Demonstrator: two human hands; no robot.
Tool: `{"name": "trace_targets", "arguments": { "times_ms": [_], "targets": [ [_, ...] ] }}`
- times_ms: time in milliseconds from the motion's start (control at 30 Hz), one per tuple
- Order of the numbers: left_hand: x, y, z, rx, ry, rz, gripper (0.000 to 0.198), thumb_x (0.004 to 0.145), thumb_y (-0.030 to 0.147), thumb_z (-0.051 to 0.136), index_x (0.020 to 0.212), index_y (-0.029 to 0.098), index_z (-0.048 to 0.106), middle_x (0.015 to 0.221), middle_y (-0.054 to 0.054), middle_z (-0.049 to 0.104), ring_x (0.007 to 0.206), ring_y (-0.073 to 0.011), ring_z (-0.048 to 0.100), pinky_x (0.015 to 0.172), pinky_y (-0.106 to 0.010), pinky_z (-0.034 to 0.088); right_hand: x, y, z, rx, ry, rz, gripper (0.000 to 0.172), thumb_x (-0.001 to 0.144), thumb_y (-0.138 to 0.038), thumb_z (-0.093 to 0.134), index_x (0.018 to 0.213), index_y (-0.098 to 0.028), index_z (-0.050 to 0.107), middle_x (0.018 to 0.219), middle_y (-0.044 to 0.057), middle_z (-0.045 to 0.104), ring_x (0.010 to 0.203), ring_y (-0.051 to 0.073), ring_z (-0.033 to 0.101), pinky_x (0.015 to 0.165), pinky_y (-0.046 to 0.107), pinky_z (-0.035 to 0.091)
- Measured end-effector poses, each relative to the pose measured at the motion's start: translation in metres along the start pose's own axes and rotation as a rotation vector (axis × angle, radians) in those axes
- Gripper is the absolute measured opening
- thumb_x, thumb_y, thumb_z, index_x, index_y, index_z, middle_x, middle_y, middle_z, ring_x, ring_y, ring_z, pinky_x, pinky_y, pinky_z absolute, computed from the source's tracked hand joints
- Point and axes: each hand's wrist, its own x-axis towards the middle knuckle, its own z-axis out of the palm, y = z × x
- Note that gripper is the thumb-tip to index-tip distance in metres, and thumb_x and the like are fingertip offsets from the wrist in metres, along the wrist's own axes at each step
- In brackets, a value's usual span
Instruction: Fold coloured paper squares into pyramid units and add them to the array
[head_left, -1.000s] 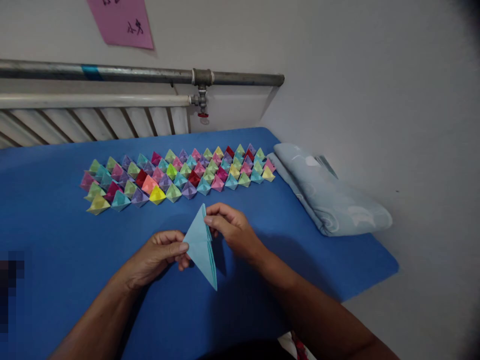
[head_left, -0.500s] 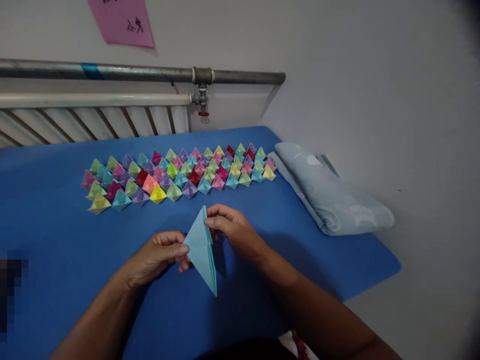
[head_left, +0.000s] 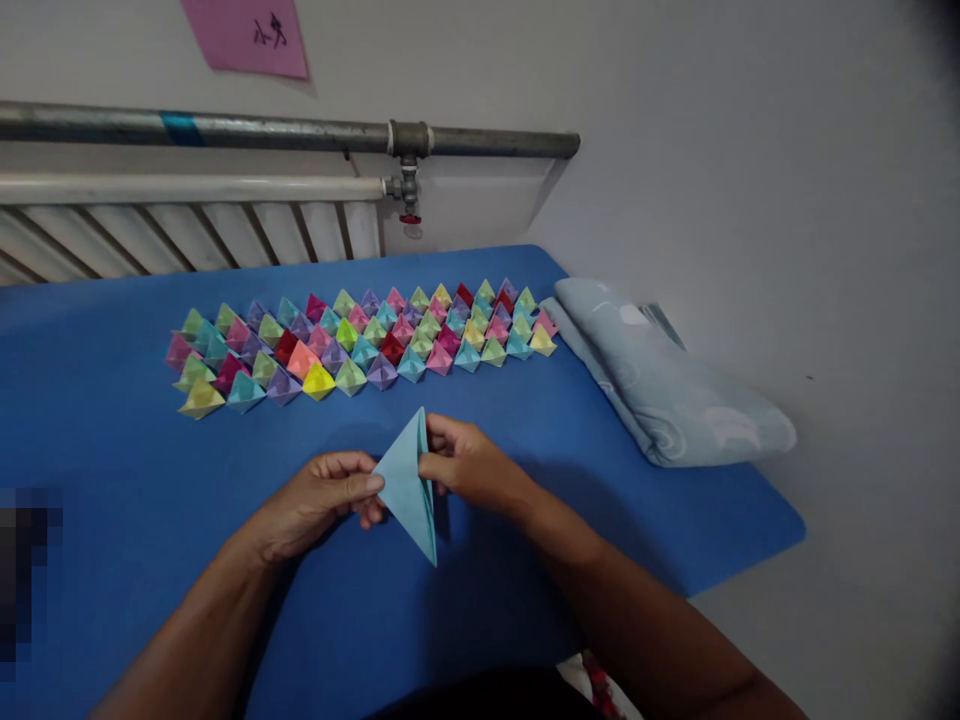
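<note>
Light-blue folded paper triangle [head_left: 409, 488] pinched betw. left hand [head_left: 319, 500] & right hand [head_left: 469, 470], above blue bed [head_left: 112, 520].

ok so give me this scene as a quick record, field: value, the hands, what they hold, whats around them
left hand: pinches the left corner of the light blue folded paper
right hand: pinches the paper's right edge
paper shape: diamond, pointed at both ends
under the hands: blue surface
behind: rows of coloured folded paper pieces on the surface
right: folded pale blue cloth
wall: metal pipe, valve, radiator, pink sheet
</note>
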Motion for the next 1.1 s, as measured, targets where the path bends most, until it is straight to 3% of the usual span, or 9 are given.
{"name": "trace_targets", "arguments": {
  "times_ms": [400, 667, 800, 967, 1100],
  "targets": [
    [0.002, 0.002, 0.004, -0.068, 0.040, -0.012, 0.036, 0.058, 0.041, 0.092, 0.070, 0.014, 0.071, 0.053, 0.000, 0.067, 0.049, -0.0089, 0.061, 0.051, -0.017, 0.048, 0.000, 0.009, 0.006, -0.086, -0.057, 0.050, 0.013, 0.077, -0.024, 0.063, 0.085, -0.017, 0.070, 0.062, -0.004, 0.057, 0.047, 0.006, 0.044, 0.044, 0.018, 0.035],
    [0.004, 0.001, 0.005, -0.073, 0.050, 0.008, 0.036, 0.066, 0.044, 0.087, 0.069, 0.014, 0.069, 0.059, -0.003, 0.070, 0.051, -0.0103, 0.062, 0.048, -0.018, 0.048, -0.001, 0.017, 0.007, -0.308, 0.066, -0.290, 0.015, 0.085, -0.024, 0.056, 0.076, -0.018, 0.065, 0.075, 0.000, 0.063, 0.066, 0.011, 0.055, 0.064, 0.023, 0.045],
    [0.005, 0.000, 0.008, -0.151, 0.009, -0.001, 0.037, 0.069, 0.047, 0.084, 0.068, 0.014, 0.068, 0.056, -0.002, 0.067, 0.048, -0.0106, 0.060, 0.047, -0.020, 0.049, 0.000, 0.020, 0.008, -0.452, 0.112, -0.354, 0.016, 0.090, -0.022, 0.052, 0.090, -0.020, 0.067, 0.091, 0.003, 0.068, 0.076, 0.014, 0.062, 0.074, 0.026, 0.048],
    [0.004, -0.001, 0.009, -0.198, 0.047, -0.055, 0.040, 0.071, 0.052, 0.081, 0.072, 0.013, 0.070, 0.062, -0.005, 0.071, 0.057, -0.0155, 0.066, 0.060, -0.026, 0.055, -0.001, 0.023, 0.010, -0.603, 0.019, -0.404, 0.027, 0.088, -0.013, 0.050, 0.108, -0.022, 0.067, 0.107, 0.006, 0.070, 0.097, 0.018, 0.065, 0.088, 0.030, 0.048],
    [0.002, 0.000, 0.008, -0.184, 0.102, -0.083, 0.041, 0.068, 0.052, 0.083, 0.071, 0.013, 0.070, 0.061, -0.004, 0.070, 0.056, -0.0144, 0.065, 0.056, -0.023, 0.053, -0.001, 0.020, 0.011, -0.823, -0.035, -0.347, 0.040, 0.081, -0.008, 0.056, 0.117, -0.025, 0.064, 0.106, 0.006, 0.069, 0.099, 0.021, 0.062, 0.089, 0.032, 0.046]
  ]
}}
